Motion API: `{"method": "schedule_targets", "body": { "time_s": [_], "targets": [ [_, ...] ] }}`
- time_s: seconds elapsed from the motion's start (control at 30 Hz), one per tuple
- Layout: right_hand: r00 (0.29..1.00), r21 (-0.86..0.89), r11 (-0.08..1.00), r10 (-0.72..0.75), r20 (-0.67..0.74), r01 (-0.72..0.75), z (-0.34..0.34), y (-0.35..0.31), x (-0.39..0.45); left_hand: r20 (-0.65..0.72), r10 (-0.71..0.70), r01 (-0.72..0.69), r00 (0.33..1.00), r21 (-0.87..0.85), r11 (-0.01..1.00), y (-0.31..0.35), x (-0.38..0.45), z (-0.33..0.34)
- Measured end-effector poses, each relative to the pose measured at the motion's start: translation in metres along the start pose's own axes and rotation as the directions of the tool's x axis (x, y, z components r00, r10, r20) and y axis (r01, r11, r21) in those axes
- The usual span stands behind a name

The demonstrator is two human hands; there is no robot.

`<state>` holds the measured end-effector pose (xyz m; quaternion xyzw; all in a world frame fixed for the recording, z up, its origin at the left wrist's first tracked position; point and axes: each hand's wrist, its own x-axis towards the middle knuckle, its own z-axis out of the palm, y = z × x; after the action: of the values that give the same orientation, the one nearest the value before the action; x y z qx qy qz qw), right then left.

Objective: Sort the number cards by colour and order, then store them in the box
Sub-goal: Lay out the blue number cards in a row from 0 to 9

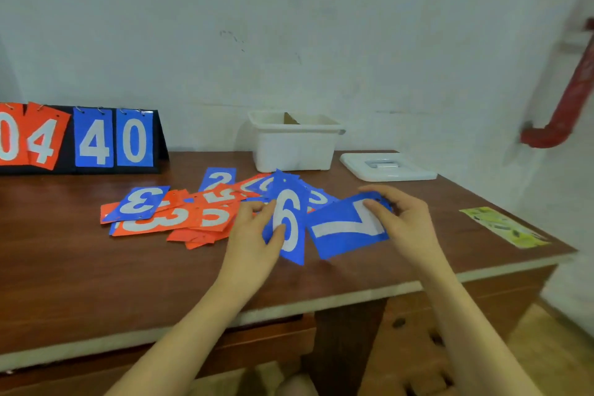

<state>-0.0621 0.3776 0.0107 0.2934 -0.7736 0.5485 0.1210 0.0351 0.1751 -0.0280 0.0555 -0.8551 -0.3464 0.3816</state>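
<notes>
A heap of red and blue number cards (180, 215) lies spread on the brown table (96, 267). My left hand (254, 235) pinches a blue card with a 6 (289, 222), thumb on its face, with more blue cards behind it. My right hand (401, 219) grips the far end of a blue card with a 7 (344, 228), held sideways just above the table. A blue 3 card (138, 203) tops the left of the heap. The white open box (294, 142) stands behind the cards by the wall.
The box's white lid (385, 166) lies flat to the right of the box. A black flip scoreboard (80, 138) showing 04 in red and 40 in blue stands at the back left. A yellow-green leaflet (504, 227) lies near the table's right edge. A red pipe (565, 100) runs down the right wall.
</notes>
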Motion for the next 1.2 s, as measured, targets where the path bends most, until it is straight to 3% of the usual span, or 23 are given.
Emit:
{"method": "schedule_targets", "body": {
  "time_s": [0.07, 0.1, 0.17, 0.2, 0.27, 0.33, 0.43, 0.5, 0.57, 0.73, 0.93, 1.07, 1.2],
  "targets": [
    [0.998, -0.1, 0.994, 0.038, 0.041, -0.033, -0.023, 0.022, 0.003, 0.228, -0.117, 0.105, 0.967, 0.061, 0.993, 0.013, -0.008, 0.031],
    [0.997, -0.123, 0.991, 0.059, 0.05, -0.052, -0.032, 0.032, 0.005, 0.313, -0.158, 0.097, 0.937, 0.203, 0.974, 0.018, -0.011, 0.045],
    [0.993, -0.118, 0.988, 0.105, 0.051, -0.098, -0.045, 0.05, 0.008, 0.383, -0.209, -0.003, 0.9, 0.485, 0.875, 0.025, -0.014, 0.066],
    [0.99, -0.136, 0.984, 0.122, 0.071, -0.112, -0.049, 0.059, 0.01, 0.382, -0.226, -0.02, 0.896, 0.545, 0.838, 0.028, -0.012, 0.072],
    [0.977, -0.226, 0.97, 0.129, 0.167, -0.089, -0.054, 0.073, 0.014, 0.365, -0.209, -0.01, 0.907, 0.515, 0.857, 0.032, -0.009, 0.08],
    [0.962, -0.285, 0.958, 0.104, 0.254, -0.028, -0.055, 0.082, 0.019, 0.406, -0.098, -0.071, 0.909, 0.383, 0.921, 0.037, -0.006, 0.087],
    [0.958, -0.451, 0.887, 0.032, 0.284, 0.104, -0.052, 0.086, 0.028, 0.627, 0.052, -0.286, 0.777, 0.279, 0.917, 0.042, -0.001, 0.095],
    [0.965, -0.615, 0.759, -0.064, 0.255, 0.212, -0.051, 0.088, 0.028, 0.713, 0.032, -0.354, 0.701, 0.308, 0.883, 0.041, 0.001, 0.101],
    [0.975, -0.703, 0.682, -0.077, 0.208, 0.204, -0.05, 0.09, 0.019, 0.723, -0.013, -0.357, 0.691, 0.356, 0.864, 0.041, 0.004, 0.108],
    [0.958, -0.771, 0.627, 0.137, 0.252, 0.113, -0.045, 0.094, -0.021, 0.694, -0.073, -0.297, 0.717, 0.398, 0.868, 0.048, 0.011, 0.121],
    [0.895, -0.776, 0.626, 0.304, 0.327, 0.071, -0.073, 0.098, -0.004, 0.742, -0.177, -0.262, 0.647, 0.434, 0.862, 0.049, 0.021, 0.126],
    [0.863, -0.777, 0.625, 0.352, 0.363, 0.072, -0.084, 0.107, 0.002, 0.695, -0.219, -0.142, 0.685, 0.421, 0.896, 0.057, 0.024, 0.141],
    [0.928, -0.767, 0.64, 0.261, 0.265, 0.039, -0.073, 0.102, 0.001, 0.618, -0.166, -0.163, 0.769, 0.44, 0.883, 0.057, 0.024, 0.132]
  ]
}}
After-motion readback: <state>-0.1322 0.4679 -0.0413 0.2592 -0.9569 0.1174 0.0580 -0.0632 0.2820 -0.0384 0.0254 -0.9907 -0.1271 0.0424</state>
